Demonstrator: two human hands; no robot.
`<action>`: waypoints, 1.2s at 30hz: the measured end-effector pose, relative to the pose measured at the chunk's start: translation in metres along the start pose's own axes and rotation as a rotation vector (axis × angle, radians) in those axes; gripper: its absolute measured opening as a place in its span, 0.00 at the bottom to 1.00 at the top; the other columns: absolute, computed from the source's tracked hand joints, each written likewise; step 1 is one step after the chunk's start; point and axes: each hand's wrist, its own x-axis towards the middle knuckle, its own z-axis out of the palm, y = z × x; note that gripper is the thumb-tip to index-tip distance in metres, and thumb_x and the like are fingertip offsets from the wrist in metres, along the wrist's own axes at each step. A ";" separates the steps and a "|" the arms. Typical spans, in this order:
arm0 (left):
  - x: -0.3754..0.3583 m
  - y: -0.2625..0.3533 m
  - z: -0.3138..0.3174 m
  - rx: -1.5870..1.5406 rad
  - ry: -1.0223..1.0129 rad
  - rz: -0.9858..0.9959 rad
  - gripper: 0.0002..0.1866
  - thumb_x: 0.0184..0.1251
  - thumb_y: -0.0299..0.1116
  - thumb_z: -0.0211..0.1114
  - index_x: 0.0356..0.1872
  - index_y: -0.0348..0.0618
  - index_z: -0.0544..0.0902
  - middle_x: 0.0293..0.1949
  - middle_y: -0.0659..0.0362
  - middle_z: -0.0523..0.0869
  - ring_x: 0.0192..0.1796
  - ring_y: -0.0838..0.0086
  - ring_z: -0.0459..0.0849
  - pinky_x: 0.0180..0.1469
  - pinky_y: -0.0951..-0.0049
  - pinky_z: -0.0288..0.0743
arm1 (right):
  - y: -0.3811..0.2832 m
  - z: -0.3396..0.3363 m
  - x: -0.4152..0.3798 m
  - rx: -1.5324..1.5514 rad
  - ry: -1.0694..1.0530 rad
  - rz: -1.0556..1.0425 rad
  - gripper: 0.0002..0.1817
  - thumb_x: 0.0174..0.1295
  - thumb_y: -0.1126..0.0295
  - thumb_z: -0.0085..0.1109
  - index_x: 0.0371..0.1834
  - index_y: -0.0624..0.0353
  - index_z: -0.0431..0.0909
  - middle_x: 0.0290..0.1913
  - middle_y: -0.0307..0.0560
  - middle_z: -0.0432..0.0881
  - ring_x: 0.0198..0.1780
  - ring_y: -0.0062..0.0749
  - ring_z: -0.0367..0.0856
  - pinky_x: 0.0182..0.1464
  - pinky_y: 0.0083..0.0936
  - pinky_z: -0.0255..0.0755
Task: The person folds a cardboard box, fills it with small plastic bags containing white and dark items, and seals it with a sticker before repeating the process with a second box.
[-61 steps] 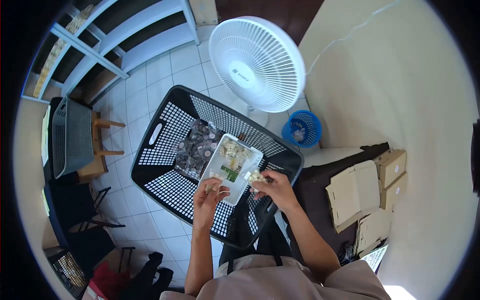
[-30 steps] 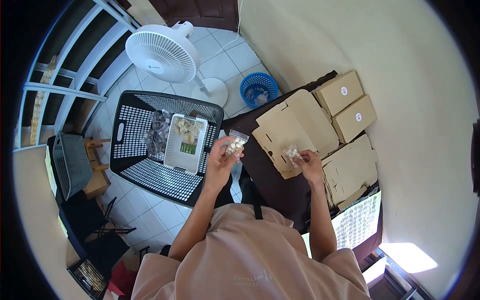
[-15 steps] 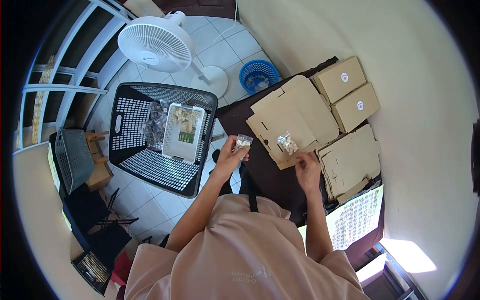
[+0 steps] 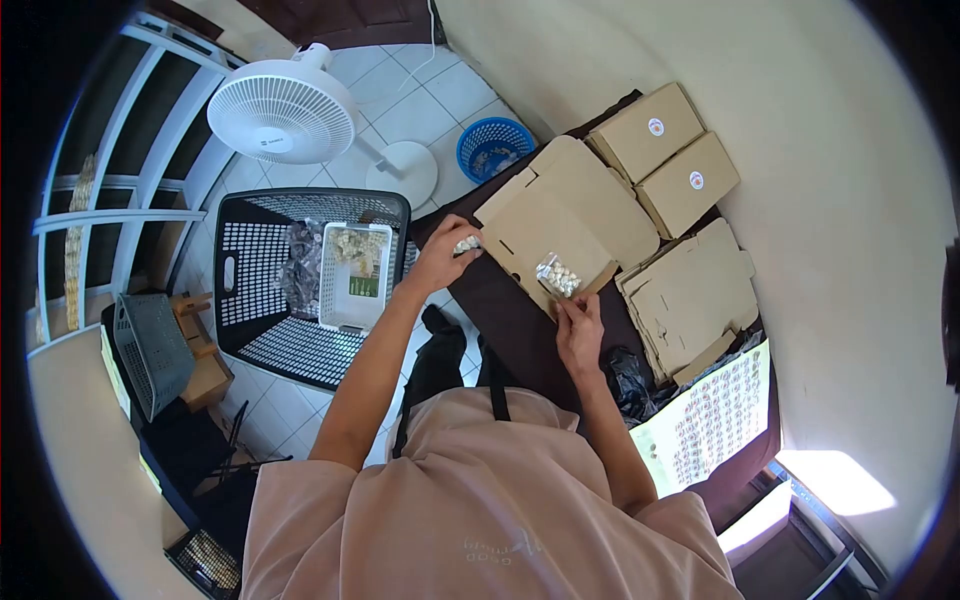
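Observation:
My left hand (image 4: 438, 262) is closed round a small clear bag of white pieces (image 4: 466, 244), held near the left edge of an open cardboard box (image 4: 540, 190). Inside that box, close to its front edge, lies a second clear bag of white pieces (image 4: 557, 274). My right hand (image 4: 580, 338) has its thumb and fingers pinched together on the box's front edge, just below this bag. Part of the front edge is hidden behind the fingers.
Two closed cardboard boxes (image 4: 690, 185) and flattened cardboard (image 4: 690, 300) lie on the dark-covered table (image 4: 500, 325). At left stands a black crate (image 4: 300, 355) holding a white basket (image 4: 350, 312). A fan (image 4: 285, 112) and a blue basket (image 4: 495, 130) stand beyond.
My left hand has moved up and left with its bag, towards the box's left edge. My right hand has shifted left to the front edge, where its fingers now close.

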 end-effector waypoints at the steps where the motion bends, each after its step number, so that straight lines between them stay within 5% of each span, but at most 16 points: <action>1: 0.003 0.000 -0.001 -0.014 -0.026 0.026 0.12 0.54 0.18 0.66 0.41 0.41 0.80 0.46 0.53 0.76 0.52 0.58 0.77 0.56 0.64 0.70 | -0.002 0.003 0.001 0.009 0.000 0.035 0.06 0.58 0.75 0.64 0.38 0.62 0.84 0.38 0.54 0.75 0.33 0.47 0.80 0.37 0.35 0.75; 7: 0.018 0.001 -0.001 -0.137 -0.128 -0.001 0.15 0.57 0.20 0.67 0.45 0.40 0.78 0.49 0.54 0.75 0.54 0.62 0.76 0.59 0.67 0.69 | -0.016 0.001 0.015 -0.015 -0.073 0.152 0.08 0.59 0.72 0.62 0.39 0.61 0.85 0.31 0.54 0.80 0.34 0.50 0.82 0.39 0.37 0.75; 13: 0.028 -0.001 0.007 -0.081 -0.113 -0.028 0.16 0.64 0.30 0.66 0.52 0.41 0.76 0.48 0.52 0.74 0.54 0.60 0.75 0.57 0.67 0.69 | -0.010 -0.004 0.027 0.074 -0.146 0.127 0.11 0.64 0.68 0.57 0.46 0.58 0.84 0.39 0.59 0.83 0.43 0.54 0.83 0.43 0.39 0.76; 18: 0.041 0.001 0.017 0.032 -0.111 -0.172 0.18 0.64 0.37 0.67 0.51 0.40 0.76 0.46 0.51 0.74 0.53 0.58 0.76 0.57 0.65 0.70 | -0.013 -0.011 0.030 0.165 -0.191 0.310 0.14 0.64 0.69 0.58 0.51 0.63 0.77 0.43 0.60 0.84 0.45 0.56 0.83 0.47 0.41 0.76; 25: 0.051 0.024 0.035 0.166 0.053 -0.388 0.20 0.56 0.37 0.70 0.47 0.41 0.77 0.43 0.48 0.78 0.51 0.52 0.79 0.54 0.57 0.73 | -0.027 -0.003 0.012 -0.072 -0.082 0.109 0.18 0.53 0.76 0.66 0.49 0.60 0.78 0.46 0.55 0.78 0.44 0.51 0.80 0.44 0.41 0.74; 29: 0.050 0.026 0.038 0.021 0.153 -0.315 0.21 0.53 0.37 0.73 0.46 0.43 0.77 0.46 0.47 0.80 0.53 0.53 0.79 0.55 0.58 0.73 | -0.025 0.007 0.009 -0.198 0.043 0.017 0.12 0.52 0.76 0.65 0.41 0.60 0.83 0.42 0.51 0.74 0.43 0.48 0.72 0.48 0.40 0.69; 32: 0.046 0.022 0.028 -0.026 0.032 -0.259 0.24 0.49 0.38 0.76 0.47 0.45 0.77 0.48 0.46 0.80 0.54 0.54 0.79 0.57 0.59 0.72 | -0.020 0.011 0.011 -0.203 0.016 0.049 0.10 0.52 0.77 0.65 0.38 0.59 0.84 0.39 0.49 0.76 0.43 0.48 0.71 0.48 0.39 0.67; 34: 0.048 0.013 0.019 -0.057 -0.065 0.002 0.26 0.46 0.39 0.78 0.47 0.45 0.79 0.46 0.47 0.81 0.52 0.55 0.79 0.55 0.62 0.72 | -0.024 0.009 0.014 -0.218 -0.010 0.065 0.09 0.51 0.77 0.64 0.37 0.59 0.85 0.38 0.49 0.76 0.43 0.48 0.71 0.47 0.39 0.67; 36: 0.053 0.013 0.005 0.012 -0.175 -0.038 0.24 0.47 0.38 0.78 0.46 0.45 0.80 0.47 0.49 0.81 0.50 0.58 0.80 0.53 0.64 0.73 | -0.030 0.008 0.014 -0.305 0.003 0.063 0.10 0.51 0.78 0.63 0.37 0.58 0.85 0.38 0.48 0.78 0.44 0.49 0.70 0.47 0.41 0.67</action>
